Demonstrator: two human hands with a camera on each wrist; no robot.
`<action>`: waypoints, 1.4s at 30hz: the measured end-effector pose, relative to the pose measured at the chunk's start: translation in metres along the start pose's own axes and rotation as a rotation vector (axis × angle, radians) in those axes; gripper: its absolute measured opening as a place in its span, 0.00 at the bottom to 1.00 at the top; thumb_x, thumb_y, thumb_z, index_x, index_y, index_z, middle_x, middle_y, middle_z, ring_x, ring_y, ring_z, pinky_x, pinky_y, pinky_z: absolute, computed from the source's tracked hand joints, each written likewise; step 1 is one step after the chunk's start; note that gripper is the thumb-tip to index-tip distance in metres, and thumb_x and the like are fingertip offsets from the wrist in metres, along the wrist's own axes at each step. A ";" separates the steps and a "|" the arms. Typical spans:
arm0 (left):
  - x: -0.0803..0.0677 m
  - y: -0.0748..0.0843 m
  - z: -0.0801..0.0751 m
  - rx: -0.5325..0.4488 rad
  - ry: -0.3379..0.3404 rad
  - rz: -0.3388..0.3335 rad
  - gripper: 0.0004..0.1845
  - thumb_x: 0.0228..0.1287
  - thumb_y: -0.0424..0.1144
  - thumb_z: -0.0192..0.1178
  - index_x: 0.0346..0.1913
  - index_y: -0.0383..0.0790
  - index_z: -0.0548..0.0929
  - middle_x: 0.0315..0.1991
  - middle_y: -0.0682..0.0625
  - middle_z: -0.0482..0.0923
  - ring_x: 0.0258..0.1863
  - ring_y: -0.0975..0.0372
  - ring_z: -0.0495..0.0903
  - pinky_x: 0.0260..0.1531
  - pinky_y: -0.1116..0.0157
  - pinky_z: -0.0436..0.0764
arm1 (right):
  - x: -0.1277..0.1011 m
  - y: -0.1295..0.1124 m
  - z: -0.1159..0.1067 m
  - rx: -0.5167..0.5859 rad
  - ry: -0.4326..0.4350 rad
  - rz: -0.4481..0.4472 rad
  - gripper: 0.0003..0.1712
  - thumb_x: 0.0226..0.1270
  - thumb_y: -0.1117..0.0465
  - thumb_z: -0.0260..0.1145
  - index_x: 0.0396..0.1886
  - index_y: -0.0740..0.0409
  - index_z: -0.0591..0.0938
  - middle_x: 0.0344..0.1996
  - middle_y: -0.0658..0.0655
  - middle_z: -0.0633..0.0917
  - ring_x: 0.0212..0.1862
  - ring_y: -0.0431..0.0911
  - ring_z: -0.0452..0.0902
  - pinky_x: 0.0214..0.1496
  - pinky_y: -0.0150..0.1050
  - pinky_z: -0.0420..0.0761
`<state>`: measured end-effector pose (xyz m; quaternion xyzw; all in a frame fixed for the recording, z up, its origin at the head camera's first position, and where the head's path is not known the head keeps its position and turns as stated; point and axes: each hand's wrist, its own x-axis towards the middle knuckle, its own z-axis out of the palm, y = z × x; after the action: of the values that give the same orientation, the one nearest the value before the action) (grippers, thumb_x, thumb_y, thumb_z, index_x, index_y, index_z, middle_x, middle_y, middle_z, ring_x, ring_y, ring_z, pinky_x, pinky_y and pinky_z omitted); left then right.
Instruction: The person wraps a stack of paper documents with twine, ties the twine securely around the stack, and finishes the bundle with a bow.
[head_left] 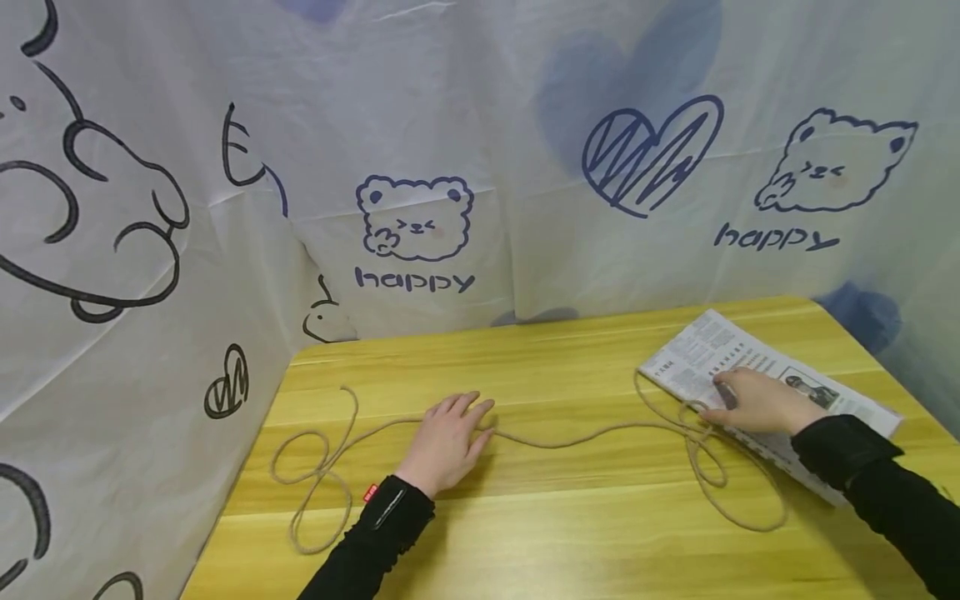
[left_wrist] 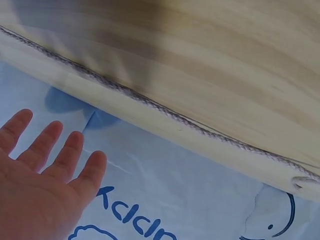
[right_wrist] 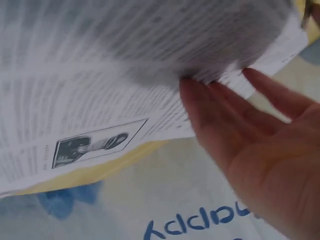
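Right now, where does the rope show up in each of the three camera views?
Head view: the rope runs across the wooden table, from loops at the left, under the left hand, to loops by the right hand and newspaper.
Left wrist view: the rope crosses diagonally from upper left to lower right along the table.
Right wrist view: not in it.
Shared landmark: the printed "happy" cloth.

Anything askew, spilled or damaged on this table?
Nothing spilled or damaged. The rope sprawls across the table in loose loops, one end beside the newspaper, which lies skewed. Left hand rests flat on the rope; right hand rests on the newspaper.
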<state>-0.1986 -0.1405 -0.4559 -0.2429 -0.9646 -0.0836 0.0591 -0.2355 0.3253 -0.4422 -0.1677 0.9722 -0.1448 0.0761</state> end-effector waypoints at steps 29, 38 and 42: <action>-0.004 -0.001 0.007 -0.081 -0.025 -0.016 0.24 0.78 0.50 0.52 0.71 0.46 0.73 0.71 0.41 0.72 0.69 0.44 0.72 0.68 0.43 0.71 | -0.018 0.009 0.010 -0.034 -0.098 -0.025 0.50 0.47 0.70 0.69 0.74 0.68 0.64 0.70 0.81 0.64 0.67 0.78 0.63 0.60 0.66 0.73; -0.004 -0.001 0.010 -0.090 -0.028 -0.015 0.24 0.78 0.49 0.52 0.70 0.45 0.73 0.70 0.40 0.72 0.69 0.44 0.72 0.67 0.43 0.71 | -0.015 0.009 0.008 -0.020 -0.058 -0.052 0.41 0.51 0.74 0.64 0.69 0.75 0.67 0.63 0.79 0.74 0.64 0.75 0.70 0.62 0.68 0.71; -0.005 -0.002 0.011 -0.091 -0.024 -0.016 0.24 0.78 0.50 0.52 0.70 0.45 0.73 0.70 0.41 0.73 0.68 0.44 0.72 0.68 0.43 0.71 | -0.014 0.007 0.008 -0.060 -0.005 -0.051 0.36 0.53 0.77 0.63 0.66 0.78 0.69 0.56 0.80 0.79 0.58 0.74 0.75 0.57 0.66 0.76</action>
<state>-0.1963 -0.1421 -0.4672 -0.2388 -0.9623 -0.1250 0.0356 -0.2235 0.3346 -0.4508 -0.1950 0.9713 -0.1172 0.0696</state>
